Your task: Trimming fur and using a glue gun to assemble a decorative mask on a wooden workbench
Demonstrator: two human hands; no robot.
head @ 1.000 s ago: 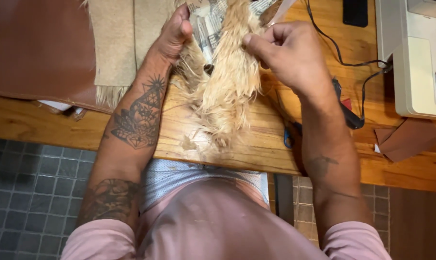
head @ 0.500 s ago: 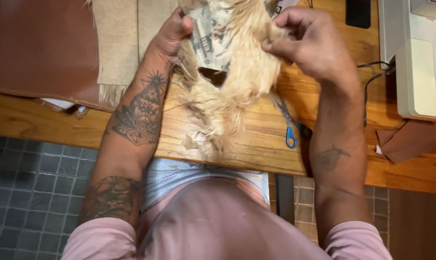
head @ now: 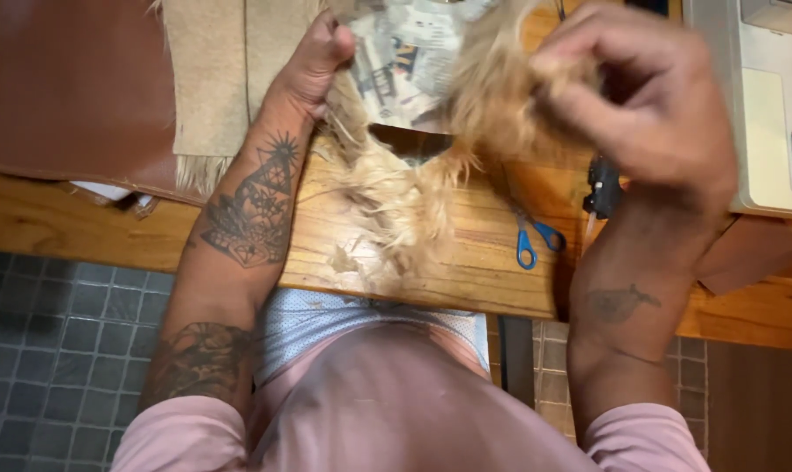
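Gripping the blond fur piece [head: 431, 166] in both the left hand [head: 313, 61] and right hand [head: 649, 114], a hard tug could tear its paper backing [head: 405, 61] or shed tufts onto the table [head: 466, 262].

A shaggy, cream-blond long-pile fur piece [head: 413, 188], its paper-lined back facing up, hangs bunched and lifted above the wooden table [head: 466, 262], loose strands trailing onto the tabletop.
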